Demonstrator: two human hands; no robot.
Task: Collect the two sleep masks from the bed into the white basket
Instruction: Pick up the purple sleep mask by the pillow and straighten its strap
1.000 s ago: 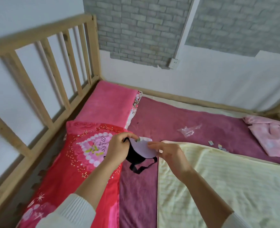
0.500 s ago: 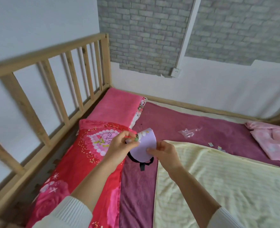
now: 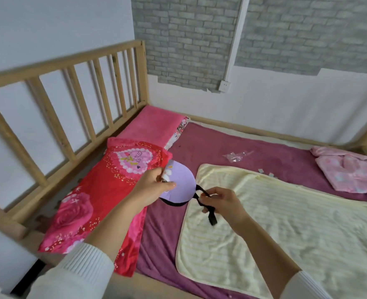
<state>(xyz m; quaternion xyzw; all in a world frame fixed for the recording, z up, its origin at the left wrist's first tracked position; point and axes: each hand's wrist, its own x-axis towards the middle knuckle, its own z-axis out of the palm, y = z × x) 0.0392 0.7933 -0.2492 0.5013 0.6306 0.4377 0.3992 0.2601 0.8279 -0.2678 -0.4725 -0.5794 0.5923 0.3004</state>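
A lavender sleep mask (image 3: 181,183) with a black strap (image 3: 204,203) hangs in the air above the bed, between the red pillow and the yellow blanket. My left hand (image 3: 153,186) pinches its left edge between thumb and fingers. My right hand (image 3: 219,201) grips the black strap, whose loose end dangles below my fingers. A second mask is not visible. The white basket is not in view.
A red flowered pillow (image 3: 92,197) and a pink pillow (image 3: 156,124) lie by the wooden headboard rail (image 3: 70,87). A pale yellow blanket (image 3: 286,229) covers the right side of the purple sheet (image 3: 253,147). A clear plastic wrapper (image 3: 235,156) and pink clothes (image 3: 351,169) lie farther back.
Both hands have lifted the mask off the bed. My right hand has shifted from the mask's edge to its black strap and pulled it out to the right. The camera has backed away.
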